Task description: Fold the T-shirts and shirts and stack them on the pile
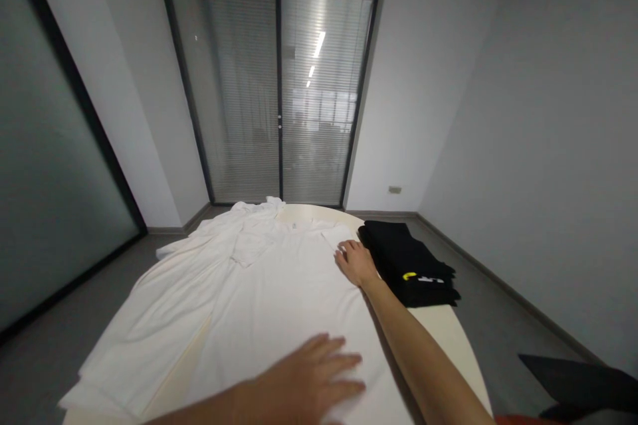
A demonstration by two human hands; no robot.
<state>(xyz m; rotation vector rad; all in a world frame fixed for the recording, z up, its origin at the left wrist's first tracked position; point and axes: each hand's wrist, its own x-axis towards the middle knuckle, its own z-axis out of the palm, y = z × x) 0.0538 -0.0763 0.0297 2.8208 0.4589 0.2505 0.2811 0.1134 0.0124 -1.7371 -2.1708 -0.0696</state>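
A white T-shirt [289, 285] lies spread out on a pale round-edged table [443, 332], its collar at the far end. Low over the shirt's near part is my left hand [316, 375], slightly blurred, with its fingers spread; whether it touches the cloth I cannot tell. Farther off, my right hand [356, 262] rests on the shirt's right edge near the sleeve, fingers apart and a little bent. More white clothing [174, 299] lies loosely along the left side, partly against the shirt. Just right of my right hand sits a stack of folded black clothes [409, 259] with a yellow and white print.
Beyond the table is a dark-framed glass door [279, 93] with blinds. Grey floor [503, 319] runs along the right wall. A dark object [583, 382] stands at the lower right, and a frosted glass panel [44, 166] is at left.
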